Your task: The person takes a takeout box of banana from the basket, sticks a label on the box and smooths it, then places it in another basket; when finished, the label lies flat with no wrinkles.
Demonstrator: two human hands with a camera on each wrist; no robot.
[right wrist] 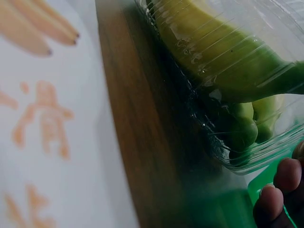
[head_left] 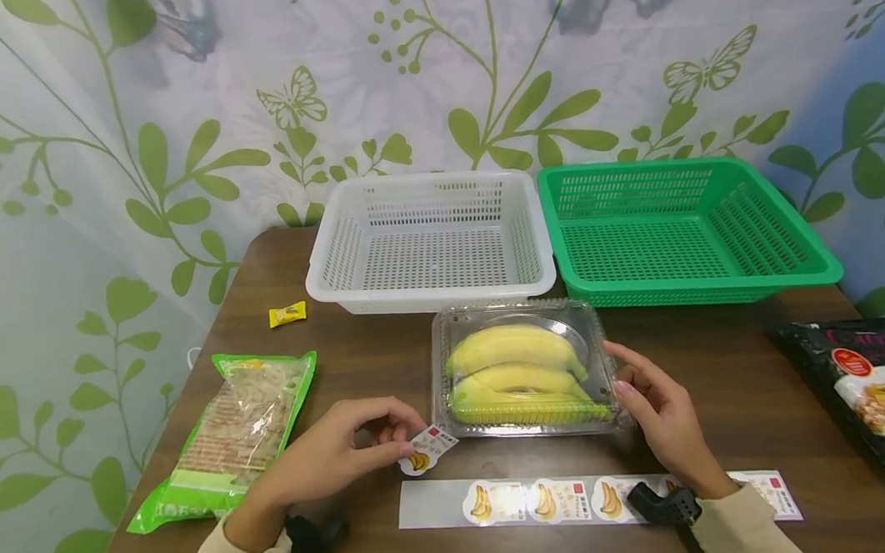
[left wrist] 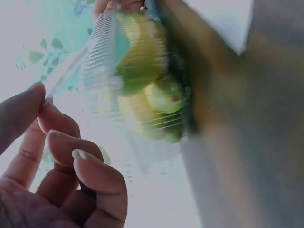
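Cloth (head_left: 362, 114) printed with leaves and butterflies fills the back of my head view, and the brown table (head_left: 375, 355) reaches up to it. Near that edge I have the green basket (head_left: 706, 285) on the right and the white basket (head_left: 428, 294) on the left. Just in front of the white one is the clear box (head_left: 526, 429), its long axis running left to right. In front of that lies the strip (head_left: 430, 504), long axis also left to right, dipping a little rightward and passing under the right wrist. I see a green-edged bag (head_left: 232, 421) at far left, tilted, and a black pack (head_left: 862, 396) at far right. The bananas (head_left: 514, 348) lie lengthwise inside the box, narrow ends rightward.

The right hand (head_left: 668, 419) is beside the box's right edge, fingers apart and loosely bent; I cannot tell whether they touch it. The left hand (head_left: 339, 445) pinches the label (head_left: 424, 453) between thumb and forefinger, the other fingers curled. That label hangs by the box's front left corner, slanted: banana print toward lower left, red square toward upper right. Beyond the bag sits a yellow sachet (head_left: 288, 315).
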